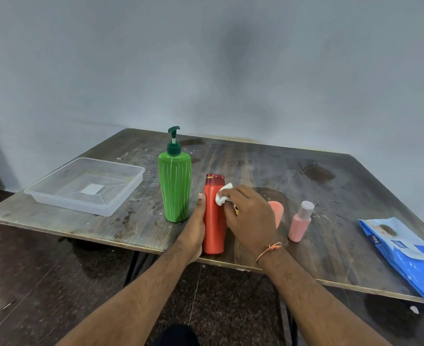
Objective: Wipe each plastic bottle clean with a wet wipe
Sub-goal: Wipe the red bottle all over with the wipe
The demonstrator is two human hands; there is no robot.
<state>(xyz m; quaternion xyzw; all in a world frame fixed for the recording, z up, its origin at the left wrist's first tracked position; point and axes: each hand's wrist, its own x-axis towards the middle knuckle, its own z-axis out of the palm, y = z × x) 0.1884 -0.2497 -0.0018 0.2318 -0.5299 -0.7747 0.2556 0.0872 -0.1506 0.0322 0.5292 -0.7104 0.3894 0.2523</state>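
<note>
The red bottle (214, 221) stands upright near the front edge of the wooden table (305, 196), and everything else is placed here by reference to it. The left hand (196, 226) holds it from its left side, thumb laid up along the body and the other fingers hidden behind, so the grasp wraps the bottle at mid-height. The right hand (249, 218) pinches a bunched white wet wipe (222, 194) and presses it against the bottle's upper right side, just below the dark red cap. It looks like a light, stiff plastic bottle with a smooth, glossy skin; once damp from the wipe it will likely turn slippery, and being tall and narrow it would tip easily under a sideways rub, so the steadying hold around the middle seems the right place, leaving shoulder and base free for the wipe. Just to the left of the red bottle stands a taller green pump bottle (174, 188), close beside the left hand. To its right, partly hidden behind the right hand, is a coral-coloured item (277, 213), and further right a small pink bottle (300, 222). Well to the left sits a clear plastic tray (121, 193); far to the right, overhanging the table edge, lies the blue wipes pack (405, 258).
</note>
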